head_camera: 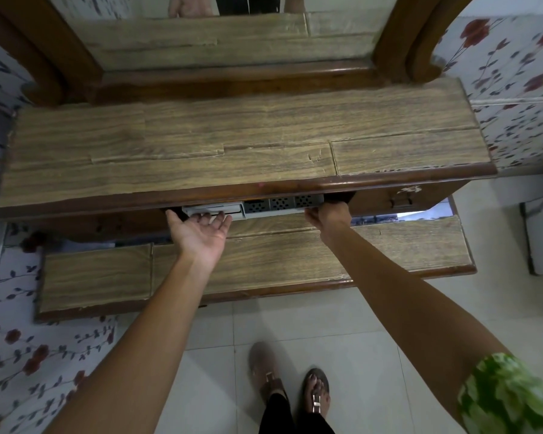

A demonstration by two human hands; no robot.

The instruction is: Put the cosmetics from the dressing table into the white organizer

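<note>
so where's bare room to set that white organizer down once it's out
The dressing table top shows bare wood from the mirror frame to its front edge. The lower shelf is bare right of the right hand. It is crowded under the top's edge, where the left hand and right hand meet the white organizer.

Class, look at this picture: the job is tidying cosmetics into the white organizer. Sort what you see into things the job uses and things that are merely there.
Used for the job:
white plastic perforated organizer
wood-grain dressing table top
left hand
right hand

Merely there:
brown wooden mirror frame
lower wood-grain shelf
white floor tiles
brown sandals
No cosmetics visible.
</note>
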